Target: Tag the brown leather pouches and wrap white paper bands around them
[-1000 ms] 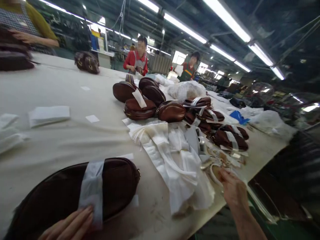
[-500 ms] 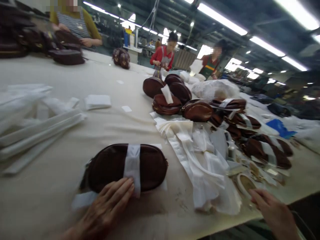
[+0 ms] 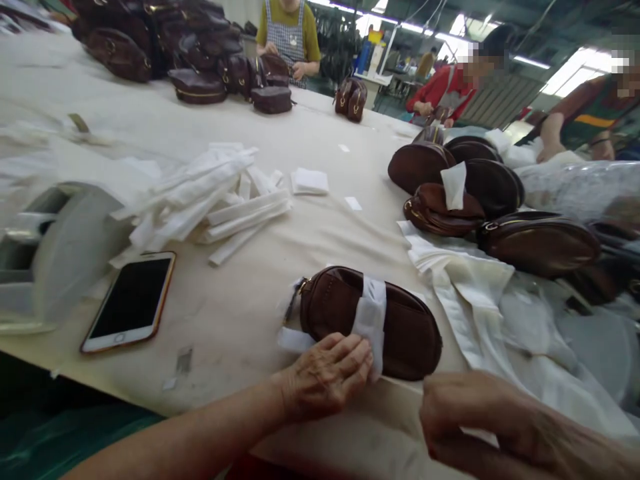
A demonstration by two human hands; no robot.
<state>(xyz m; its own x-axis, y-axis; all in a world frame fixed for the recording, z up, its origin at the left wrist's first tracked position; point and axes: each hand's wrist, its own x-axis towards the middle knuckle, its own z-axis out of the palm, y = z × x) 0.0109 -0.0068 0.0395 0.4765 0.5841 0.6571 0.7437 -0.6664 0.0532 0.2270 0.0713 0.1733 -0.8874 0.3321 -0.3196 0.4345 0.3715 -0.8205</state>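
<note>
A dark brown oval leather pouch (image 3: 410,333) lies on the table in front of me, with a white paper band (image 3: 371,313) wrapped around its middle. My left hand (image 3: 333,373) rests on the near end of that band, fingers stretched out and pressing it against the pouch. At the pouch's left end show a zipper pull (image 3: 300,287) and a white strip end (image 3: 295,340). My right hand (image 3: 480,420) is closed just right of the pouch's near edge. A bit of white shows at its fingers; what they hold, if anything, I cannot make out.
A phone (image 3: 131,300) and a white tape dispenser (image 3: 75,260) stand at left, near loose white strips (image 3: 200,193). More brown pouches (image 3: 540,243) and white paper bands (image 3: 475,287) lie at right. Bags (image 3: 200,87) are piled at the back; co-workers stand across the table.
My view has swung left, bringing the phone and tape dispenser into sight. My right hand has come from the small items at the right to beside the pouch. My left hand stays on the band.
</note>
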